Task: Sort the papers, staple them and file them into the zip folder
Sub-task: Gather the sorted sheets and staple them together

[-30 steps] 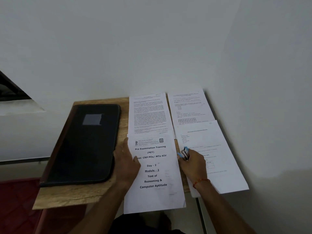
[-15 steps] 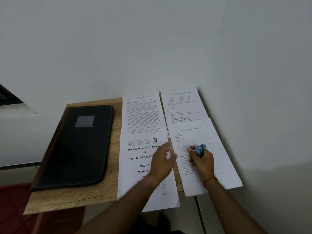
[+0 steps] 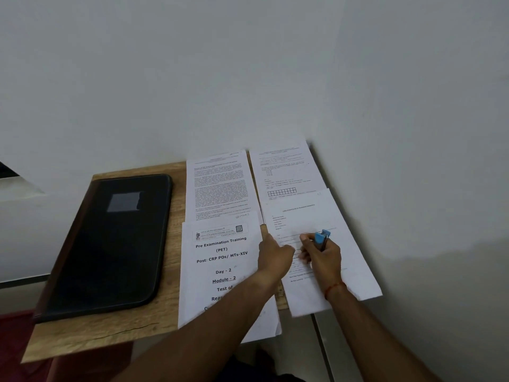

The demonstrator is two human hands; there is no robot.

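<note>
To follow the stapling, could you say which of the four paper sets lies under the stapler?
The near-right letter, sparsely printed; the right hand holds the blue stapler over it.

Wooden desk (image 3: 154,321) in wall corner. Black folder (image 3: 110,244) flat at left. Four papers (image 3: 220,186) in two rows at right. Left hand (image 3: 275,255) rests on near-right paper (image 3: 308,213), at left edge. Right hand (image 3: 322,257) just beside, grips blue stapler (image 3: 321,238) over same paper. Red thread (image 3: 334,288) on right wrist.

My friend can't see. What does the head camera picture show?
A person's right hand grips a blue stapler over the near right paper, the left hand beside it at that paper's left edge. Other papers and a closed black zip folder lie on the wooden table.
</note>
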